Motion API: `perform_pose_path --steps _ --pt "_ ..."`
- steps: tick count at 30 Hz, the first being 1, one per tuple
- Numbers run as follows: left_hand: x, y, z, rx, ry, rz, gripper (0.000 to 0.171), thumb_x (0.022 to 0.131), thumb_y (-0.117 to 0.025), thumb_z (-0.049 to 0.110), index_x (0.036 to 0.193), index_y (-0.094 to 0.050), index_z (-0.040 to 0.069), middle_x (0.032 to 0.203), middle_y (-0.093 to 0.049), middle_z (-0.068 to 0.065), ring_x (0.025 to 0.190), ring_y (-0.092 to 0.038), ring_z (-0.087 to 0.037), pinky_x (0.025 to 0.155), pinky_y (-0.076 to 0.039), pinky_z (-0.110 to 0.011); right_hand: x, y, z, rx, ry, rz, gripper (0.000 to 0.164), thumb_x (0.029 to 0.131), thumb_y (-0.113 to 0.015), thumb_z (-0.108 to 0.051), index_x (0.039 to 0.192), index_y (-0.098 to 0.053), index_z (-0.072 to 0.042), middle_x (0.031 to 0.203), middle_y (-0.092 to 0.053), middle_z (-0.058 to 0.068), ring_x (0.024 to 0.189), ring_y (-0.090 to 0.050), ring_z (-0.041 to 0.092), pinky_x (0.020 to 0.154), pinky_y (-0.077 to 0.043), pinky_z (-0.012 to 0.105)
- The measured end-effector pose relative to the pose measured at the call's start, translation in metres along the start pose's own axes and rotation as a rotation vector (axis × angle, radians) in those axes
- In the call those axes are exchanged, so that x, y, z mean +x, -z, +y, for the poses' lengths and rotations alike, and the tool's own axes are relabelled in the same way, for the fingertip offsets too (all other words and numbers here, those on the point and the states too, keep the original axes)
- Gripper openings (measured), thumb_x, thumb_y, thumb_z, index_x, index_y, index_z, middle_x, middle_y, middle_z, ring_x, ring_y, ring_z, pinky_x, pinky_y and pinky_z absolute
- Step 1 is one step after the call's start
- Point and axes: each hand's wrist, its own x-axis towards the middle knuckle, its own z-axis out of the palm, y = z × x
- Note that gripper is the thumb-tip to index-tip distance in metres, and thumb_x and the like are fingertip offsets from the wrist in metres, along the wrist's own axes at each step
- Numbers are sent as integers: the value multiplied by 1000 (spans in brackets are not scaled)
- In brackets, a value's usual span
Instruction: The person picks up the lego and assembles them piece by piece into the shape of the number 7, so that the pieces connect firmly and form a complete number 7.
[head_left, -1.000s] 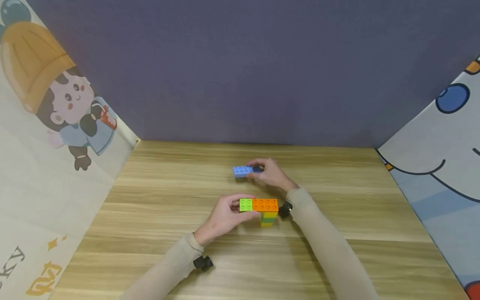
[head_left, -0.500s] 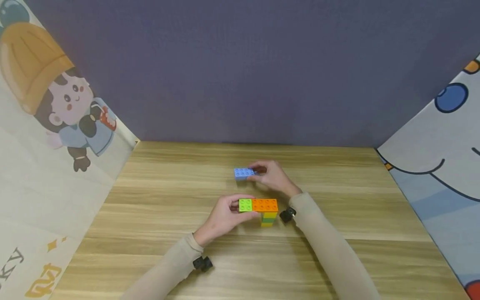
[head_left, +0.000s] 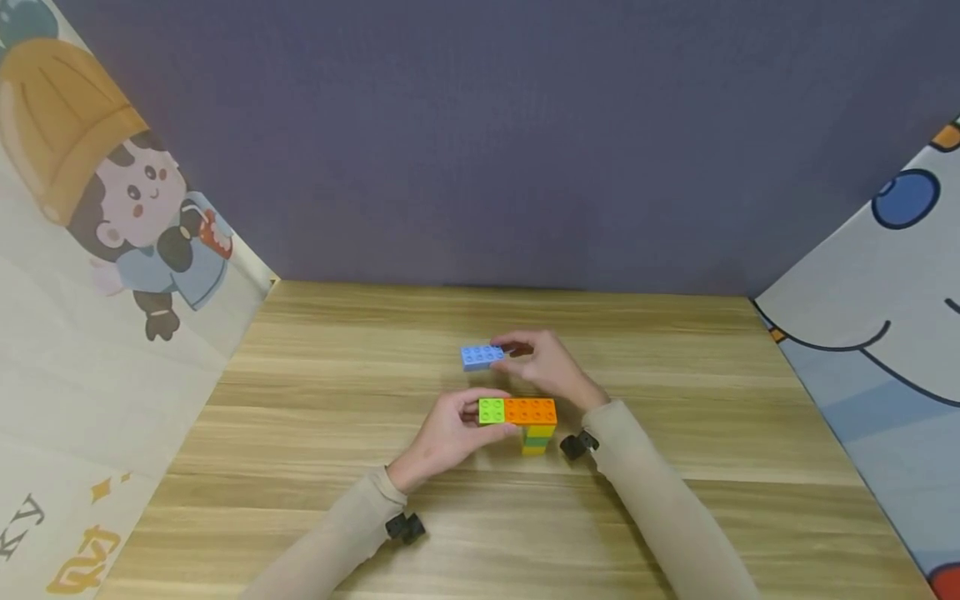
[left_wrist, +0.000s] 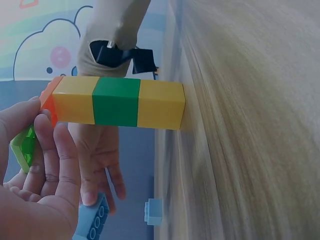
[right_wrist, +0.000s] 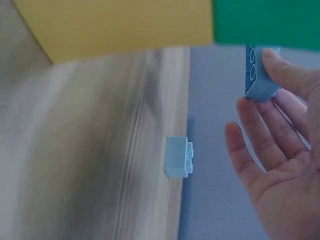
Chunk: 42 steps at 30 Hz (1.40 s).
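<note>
My left hand (head_left: pixel 442 437) pinches the lime green brick (head_left: pixel 491 410) from its left end, thumb on the near side and fingers behind. An orange brick (head_left: pixel 530 411) lies level beside the lime one. Under the orange brick's right end stands an upright column of yellow, green (left_wrist: pixel 117 102) and yellow bricks on the table. Beyond it, my right hand (head_left: pixel 551 367) pinches a blue eight-stud brick (head_left: pixel 482 358), raised above the table with its studs up in the head view. The wrist views show its hollow underside (left_wrist: pixel 95 220).
A smaller light blue brick (right_wrist: pixel 176 157) rests on the wooden table (head_left: pixel 337 358) near the far side, hidden behind my right hand in the head view. A dark partition (head_left: pixel 480 150) rises along the back. Printed panels (head_left: pixel 75 358) stand at both sides.
My right hand has drawn the blue brick toward me and slightly left. The left hand stays at the lime green brick, and the column has not moved.
</note>
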Motion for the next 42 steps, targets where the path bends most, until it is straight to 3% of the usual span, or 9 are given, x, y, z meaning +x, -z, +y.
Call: perform_pose_path --steps 7,15,27,42 --pt "0 0 1 7 9 -2 45 92 -84 12 134 -70 1 118 -79 -19 88 -76 -11 73 -61 -21 -11 1 -3 6 9 -1 41 93 -85 -24 131 -76 -12 134 -75 7 116 -73 27 102 -60 48" --pt "0 0 2 5 19 2 44 93 -83 12 133 -71 1 120 -79 -19 89 -76 -11 76 -63 -23 -20 6 -4 18 80 3 37 93 -85 -21 128 -77 -10 131 -76 7 113 -74 24 100 -61 46" --pt "1 1 2 1 8 -8 44 93 -83 11 134 -70 1 121 -79 -19 89 -76 -11 74 -62 -22 -36 15 -14 77 55 44 37 93 -85 -23 127 -78 -12 128 -77 8 109 -74 26 101 -60 53" --pt "0 1 3 23 6 -2 44 93 -82 13 134 -71 2 120 -79 -18 89 -76 -11 75 -63 -23 -59 24 -21 46 89 105 37 95 -84 -24 129 -77 -14 132 -76 8 110 -74 23 101 -60 51"
